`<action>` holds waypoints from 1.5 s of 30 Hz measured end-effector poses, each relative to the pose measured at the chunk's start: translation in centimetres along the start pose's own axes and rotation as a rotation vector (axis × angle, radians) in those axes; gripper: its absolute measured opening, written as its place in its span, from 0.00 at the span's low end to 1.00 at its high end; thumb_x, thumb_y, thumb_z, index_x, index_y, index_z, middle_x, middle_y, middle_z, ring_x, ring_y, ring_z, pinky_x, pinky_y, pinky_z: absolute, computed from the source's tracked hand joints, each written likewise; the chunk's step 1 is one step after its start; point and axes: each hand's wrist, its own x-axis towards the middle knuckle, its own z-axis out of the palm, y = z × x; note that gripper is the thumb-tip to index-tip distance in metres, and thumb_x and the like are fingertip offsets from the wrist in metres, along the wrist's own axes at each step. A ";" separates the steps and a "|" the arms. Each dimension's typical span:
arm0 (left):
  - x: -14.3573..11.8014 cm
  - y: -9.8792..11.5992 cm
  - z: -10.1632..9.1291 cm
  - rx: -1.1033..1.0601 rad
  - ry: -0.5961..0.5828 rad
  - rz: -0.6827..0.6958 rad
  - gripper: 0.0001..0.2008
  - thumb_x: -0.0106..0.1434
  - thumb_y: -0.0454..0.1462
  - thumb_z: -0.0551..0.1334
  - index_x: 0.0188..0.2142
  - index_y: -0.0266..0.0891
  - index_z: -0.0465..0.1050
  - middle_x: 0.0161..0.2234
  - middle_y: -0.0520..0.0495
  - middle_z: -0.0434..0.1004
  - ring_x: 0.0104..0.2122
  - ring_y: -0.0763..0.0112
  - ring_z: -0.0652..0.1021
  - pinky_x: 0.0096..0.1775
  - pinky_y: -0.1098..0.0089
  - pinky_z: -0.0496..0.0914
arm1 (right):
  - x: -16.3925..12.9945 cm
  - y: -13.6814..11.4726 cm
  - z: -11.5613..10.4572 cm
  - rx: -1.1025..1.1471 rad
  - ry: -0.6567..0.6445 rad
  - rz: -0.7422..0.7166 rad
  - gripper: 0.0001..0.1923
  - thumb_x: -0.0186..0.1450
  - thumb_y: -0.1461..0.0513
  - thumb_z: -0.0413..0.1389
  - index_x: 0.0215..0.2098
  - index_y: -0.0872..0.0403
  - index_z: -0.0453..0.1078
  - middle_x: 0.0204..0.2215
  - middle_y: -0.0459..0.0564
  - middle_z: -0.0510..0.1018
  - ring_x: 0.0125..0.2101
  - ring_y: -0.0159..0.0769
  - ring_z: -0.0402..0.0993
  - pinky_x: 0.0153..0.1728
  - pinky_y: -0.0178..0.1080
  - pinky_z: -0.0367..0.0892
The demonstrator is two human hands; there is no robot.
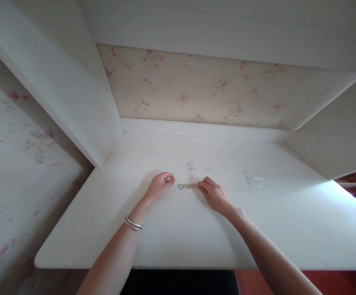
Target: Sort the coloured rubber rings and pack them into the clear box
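Observation:
Three small rings lie in a row on the white desk between my hands: a grey-blue ring (181,186), a yellowish ring (187,186) and a pinkish-brown ring (193,186). My right hand (214,194) is closed, thumb and fingertips pinched at the right edge of the pinkish-brown ring. Left of the row, my left hand (160,186) rests by the desk surface with thumb and forefinger curled together. Anything between those fingertips is too small to make out. Beyond the row sits a loose cluster of several thin rings (189,169). One thin ring (209,169) lies apart to their right.
A crumpled clear plastic bag (256,181) lies on the white desk (178,241) to the right. White side panels (102,102) and a low back ledge (208,130) enclose the desk's rear. An overhead panel (227,32) crosses above.

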 end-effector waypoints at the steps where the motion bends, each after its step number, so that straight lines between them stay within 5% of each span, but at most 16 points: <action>1: 0.0 0.1 0.0 -0.002 -0.003 0.001 0.14 0.59 0.46 0.57 0.35 0.38 0.74 0.25 0.52 0.72 0.25 0.72 0.71 0.28 0.73 0.62 | 0.0 0.0 0.1 -0.011 -0.005 -0.006 0.16 0.70 0.58 0.43 0.41 0.50 0.73 0.35 0.50 0.72 0.33 0.35 0.72 0.36 0.36 0.65; 18: 0.2 -0.4 0.0 0.014 -0.001 0.013 0.14 0.59 0.46 0.57 0.35 0.38 0.74 0.25 0.52 0.72 0.24 0.73 0.69 0.27 0.73 0.60 | 0.2 0.1 0.9 0.026 0.031 0.014 0.16 0.70 0.57 0.44 0.41 0.48 0.73 0.34 0.49 0.72 0.32 0.34 0.72 0.36 0.36 0.65; 33: 0.4 0.3 0.9 0.069 0.040 0.066 0.14 0.61 0.45 0.56 0.36 0.37 0.74 0.25 0.52 0.72 0.24 0.74 0.70 0.28 0.74 0.62 | -0.7 3.0 1.1 0.370 0.536 0.446 0.16 0.63 0.51 0.51 0.34 0.53 0.74 0.24 0.43 0.64 0.24 0.31 0.59 0.27 0.36 0.57; 38: 1.8 1.9 2.6 0.284 -0.010 0.153 0.12 0.63 0.41 0.55 0.35 0.38 0.75 0.26 0.52 0.72 0.26 0.73 0.71 0.30 0.74 0.63 | -0.6 3.0 1.0 0.438 0.543 0.460 0.15 0.62 0.51 0.53 0.33 0.53 0.75 0.23 0.43 0.64 0.24 0.30 0.59 0.27 0.35 0.56; 45: 5.1 4.3 4.8 0.706 -0.058 0.274 0.10 0.65 0.39 0.54 0.38 0.44 0.74 0.41 0.48 0.74 0.38 0.69 0.75 0.39 0.71 0.66 | -0.5 3.0 0.9 0.447 0.523 0.421 0.15 0.63 0.52 0.52 0.32 0.52 0.75 0.23 0.43 0.64 0.24 0.30 0.59 0.27 0.35 0.57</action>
